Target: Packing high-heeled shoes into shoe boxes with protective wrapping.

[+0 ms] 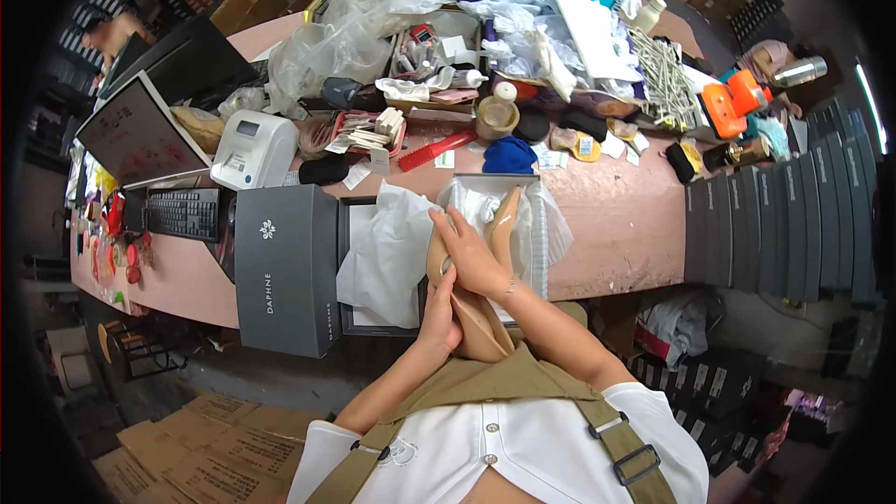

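Lower centre of frame: both hands on beige shoe (478, 322), held over near edge of worktop (625, 224). Left hand (439, 313) grips shoe from left side, fingers curled round it. Right hand (471, 257) lies on top, fingers spread along upper part. Second beige shoe (504, 215) just above, lying in open box (373, 317) on white paper (387, 257). Grey lid (285, 271) left of box, touching it. Keyboard (184, 213) and label printer (252, 151) at centre left. Red comb (437, 149) at upper centre.
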The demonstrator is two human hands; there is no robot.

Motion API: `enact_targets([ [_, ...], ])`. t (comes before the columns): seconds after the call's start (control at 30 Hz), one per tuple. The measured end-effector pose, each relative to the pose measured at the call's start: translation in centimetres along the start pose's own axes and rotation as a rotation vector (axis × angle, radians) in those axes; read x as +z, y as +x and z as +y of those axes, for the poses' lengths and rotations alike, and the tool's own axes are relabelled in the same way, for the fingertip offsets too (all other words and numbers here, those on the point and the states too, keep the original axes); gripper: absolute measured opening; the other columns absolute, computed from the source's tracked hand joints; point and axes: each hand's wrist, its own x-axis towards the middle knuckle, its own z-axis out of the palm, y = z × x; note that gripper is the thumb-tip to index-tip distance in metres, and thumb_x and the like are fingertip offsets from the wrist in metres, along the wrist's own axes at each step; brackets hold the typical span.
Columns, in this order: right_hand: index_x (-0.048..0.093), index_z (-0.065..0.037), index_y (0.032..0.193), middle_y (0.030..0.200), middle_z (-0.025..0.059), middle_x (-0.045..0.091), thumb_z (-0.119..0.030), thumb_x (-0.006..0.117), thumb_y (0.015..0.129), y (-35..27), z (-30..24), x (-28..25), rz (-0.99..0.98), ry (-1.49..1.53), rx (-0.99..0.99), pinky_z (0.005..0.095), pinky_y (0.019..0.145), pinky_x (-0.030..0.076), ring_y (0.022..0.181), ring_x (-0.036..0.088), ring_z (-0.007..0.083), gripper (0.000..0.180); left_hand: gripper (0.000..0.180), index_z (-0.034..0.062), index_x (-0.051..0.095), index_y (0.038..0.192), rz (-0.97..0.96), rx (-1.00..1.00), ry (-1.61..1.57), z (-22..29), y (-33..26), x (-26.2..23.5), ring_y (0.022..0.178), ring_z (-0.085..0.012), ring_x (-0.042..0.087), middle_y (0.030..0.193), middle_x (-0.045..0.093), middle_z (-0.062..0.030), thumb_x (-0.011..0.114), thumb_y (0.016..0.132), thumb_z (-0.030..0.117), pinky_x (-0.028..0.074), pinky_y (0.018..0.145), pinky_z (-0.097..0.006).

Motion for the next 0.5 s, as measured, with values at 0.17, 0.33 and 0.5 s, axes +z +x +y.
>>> enact_targets([
  [0.17, 0.042, -0.010, 0.136, 0.118, 0.0208, 0.057, -0.031, 0.071, 0.072, 2.4, 6.9, -3.7, -0.316, -0.238, 0.174, 0.0564, 0.109, 0.019, 0.114, 0.052, 0.0321, 0.073, 0.056, 0.0031, 0.052, 0.120, 0.091, -0.078, -0.015, 0.6, -0.2, -2.8, 0.092, -0.0287, 0.063, 0.105, 0.063, -0.0135, 0.053, 0.089, 0.050, 0.052, 0.081, -0.042],
  [0.33, 0.059, -0.007, 0.111, 0.079, 0.0153, 0.067, -0.032, 0.067, 0.080, 3.0, 9.2, -0.3, -0.195, -0.607, 0.131, 0.0601, 0.097, 0.031, 0.096, 0.062, 0.0273, 0.041, 0.060, 0.0030, 0.052, 0.120, 0.098, -0.082, 0.002, 1.5, -0.3, -1.8, 0.093, -0.0292, 0.063, 0.106, 0.063, -0.0151, 0.052, 0.089, 0.054, 0.052, 0.081, -0.045],
  [0.5, 0.056, -0.002, 0.106, 0.085, 0.0154, 0.063, -0.022, 0.064, 0.085, -2.4, 0.5, -5.2, -0.302, 0.934, 0.497, 0.0308, 0.069, 0.049, 0.083, 0.060, 0.0284, 0.030, 0.056, 0.0046, 0.051, 0.120, 0.063, -0.008, -0.219, 1.9, 0.2, -0.9, 0.099, -0.0235, 0.060, 0.109, 0.060, -0.0106, 0.049, 0.092, 0.053, 0.050, 0.085, -0.040],
])
